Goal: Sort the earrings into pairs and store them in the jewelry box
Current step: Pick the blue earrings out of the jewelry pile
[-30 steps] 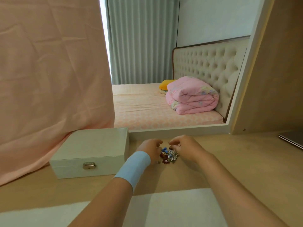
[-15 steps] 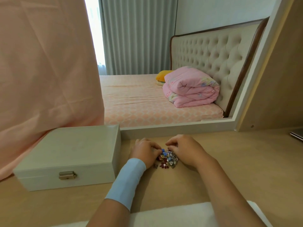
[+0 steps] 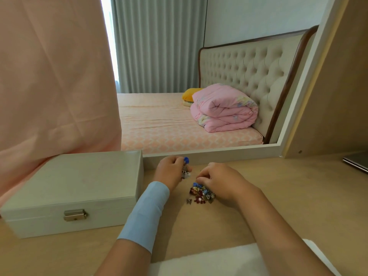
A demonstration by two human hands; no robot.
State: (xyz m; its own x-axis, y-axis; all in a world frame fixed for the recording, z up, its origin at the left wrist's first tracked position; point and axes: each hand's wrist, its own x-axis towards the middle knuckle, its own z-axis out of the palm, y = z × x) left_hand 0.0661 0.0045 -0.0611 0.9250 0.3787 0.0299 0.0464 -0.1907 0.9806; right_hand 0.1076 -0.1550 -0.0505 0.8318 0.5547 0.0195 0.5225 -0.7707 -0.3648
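Observation:
A small heap of earrings (image 3: 201, 193) in red, blue, gold and silver lies on the wooden desk. My left hand (image 3: 171, 172), with a light blue band on the wrist, pinches a dangling earring (image 3: 186, 168) with a blue top and holds it above the desk, left of the heap. My right hand (image 3: 217, 179) rests over the heap's far right side with curled fingers picking among the pieces. The white jewelry box (image 3: 79, 188) stands closed to the left, its metal clasp (image 3: 75, 215) facing me.
A large framed mirror (image 3: 209, 151) stands along the desk's back edge, and a pink cloth (image 3: 55, 76) hangs over its left part. A white cloth (image 3: 219, 259) lies at the near edge. A dark flat device (image 3: 356, 161) sits at the far right.
My left hand has lifted a blue-topped earring out of the heap and moved it up and left. The right hand stays on the heap. The camera has moved closer.

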